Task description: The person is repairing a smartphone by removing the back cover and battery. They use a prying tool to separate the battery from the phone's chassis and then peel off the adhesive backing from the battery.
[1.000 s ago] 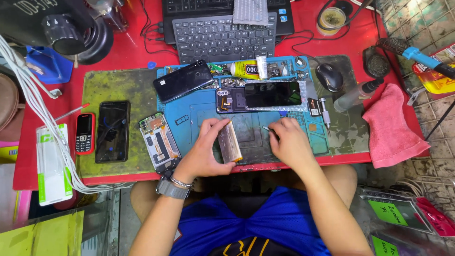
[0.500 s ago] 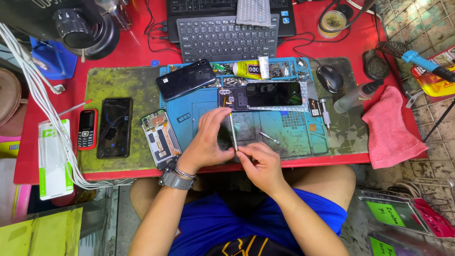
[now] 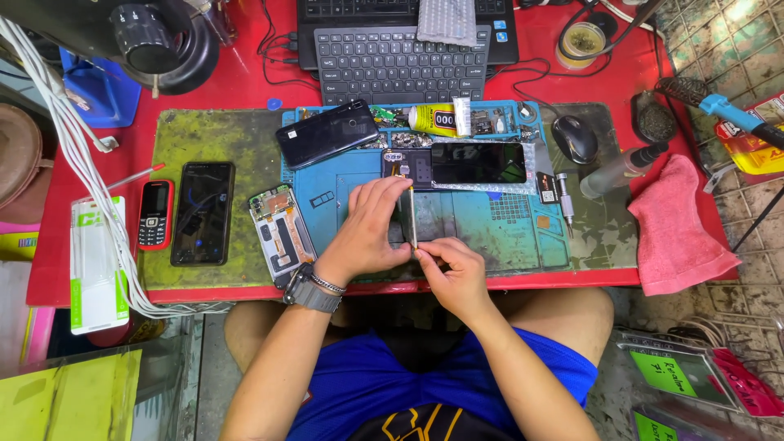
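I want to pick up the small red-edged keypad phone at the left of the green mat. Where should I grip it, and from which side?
Probably best across its two long edges, coming from straight above. The keypad phone lies flat, face up, its long axis running away from the person. The larger black phone lies close on its right, so that gap looks narrow for the fingers; a grip near its lower end, where the red table shows bare, may be easier.

Bright, even light falls from above on the desk (image 3: 245,90), so colours read strong and saturated. The hands (image 3: 408,245) cast only a soft, short shadow on the mat (image 3: 490,220) just beneath them. Faint glare shows on the dark phone screens beyond the hands. Focus is sharp around the hands; straight lines bow slightly towards the corners.
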